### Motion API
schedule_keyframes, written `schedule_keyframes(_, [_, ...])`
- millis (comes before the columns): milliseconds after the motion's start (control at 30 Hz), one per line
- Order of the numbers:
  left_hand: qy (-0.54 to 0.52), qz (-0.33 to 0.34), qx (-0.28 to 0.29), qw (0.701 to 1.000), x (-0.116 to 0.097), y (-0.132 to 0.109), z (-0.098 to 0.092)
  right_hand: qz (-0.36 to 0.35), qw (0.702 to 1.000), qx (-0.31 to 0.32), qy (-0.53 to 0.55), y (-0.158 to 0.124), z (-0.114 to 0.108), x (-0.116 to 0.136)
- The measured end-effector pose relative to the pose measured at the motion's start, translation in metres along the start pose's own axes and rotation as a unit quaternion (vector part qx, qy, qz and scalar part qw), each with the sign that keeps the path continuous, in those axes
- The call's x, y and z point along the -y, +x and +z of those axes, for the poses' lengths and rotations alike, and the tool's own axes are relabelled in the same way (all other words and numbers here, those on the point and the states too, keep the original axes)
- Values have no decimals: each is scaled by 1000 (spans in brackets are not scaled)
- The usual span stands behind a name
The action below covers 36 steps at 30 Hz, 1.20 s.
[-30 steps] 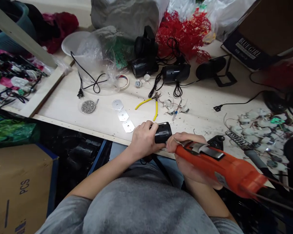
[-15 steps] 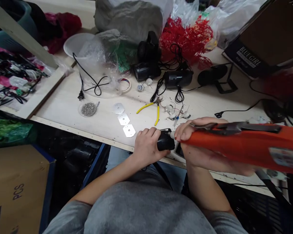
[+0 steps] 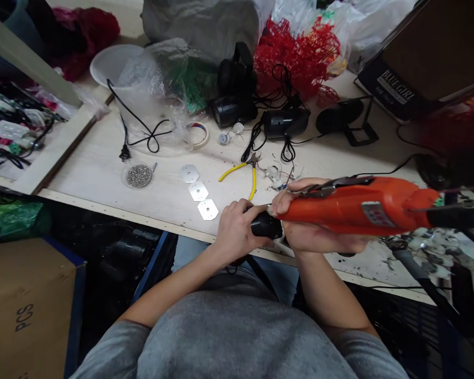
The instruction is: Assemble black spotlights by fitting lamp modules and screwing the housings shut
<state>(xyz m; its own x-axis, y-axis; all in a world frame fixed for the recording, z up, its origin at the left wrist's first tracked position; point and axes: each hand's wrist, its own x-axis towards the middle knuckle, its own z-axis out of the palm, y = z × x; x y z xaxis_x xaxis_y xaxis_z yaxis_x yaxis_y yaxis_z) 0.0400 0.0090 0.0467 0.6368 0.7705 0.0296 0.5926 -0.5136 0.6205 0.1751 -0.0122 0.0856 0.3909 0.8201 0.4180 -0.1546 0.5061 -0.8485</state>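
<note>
At the bench's front edge my left hand (image 3: 237, 227) is closed around a black rounded housing (image 3: 266, 225). My right hand (image 3: 300, 234) grips an orange power screwdriver (image 3: 335, 206), held level with its nose pointing left against the housing; the exact contact point is hidden by my fingers. Left of my hands lie three silver metal plates (image 3: 198, 191) in a slanting row. Yellow-handled cutting pliers (image 3: 254, 181) rest open just beyond the housing. Small white parts with thin wires (image 3: 274, 178) lie beside the pliers.
A round dish of small screws (image 3: 138, 175) stands at left, before a white bucket (image 3: 102, 68) with clear plastic. Black lamp-like units (image 3: 286, 123) with cords lie behind. A roll of tape (image 3: 199, 135), red netting (image 3: 296, 58) and a dark carton (image 3: 398, 87) are farther back.
The orange screwdriver has swung so its rear end is farther from me and its cord end shows. The black housing has turned slightly in my left hand. The view has shifted a little.
</note>
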Motion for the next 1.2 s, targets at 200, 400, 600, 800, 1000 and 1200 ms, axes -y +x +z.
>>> schedule_keyframes(200, [-83, 48, 33, 995, 8, -12, -21, -23, 998, 12, -57, -8, 13, 39])
schedule_keyframes(400, [-187, 21, 38, 981, 38, -36, -34, -3, 999, 42, 21, -7, 37, 34])
schedule_keyframes(600, [-245, -27, -17, 969, 50, -44, -14, 18, 999, 35, 11, -10, 49, 7])
schedule_keyframes(800, [-250, -19, -40, 967, 54, -41, -9, 7, 997, 71, 17, -23, 50, -13])
schedule_keyframes(1000, [-234, 46, -68, 969, 58, -40, -5, -13, 997, 70, -1, -25, 49, 0])
schedule_keyframes(1200, [-210, 97, -124, 965, 61, -39, 2, 21, 998, 50, -19, -39, 41, 52])
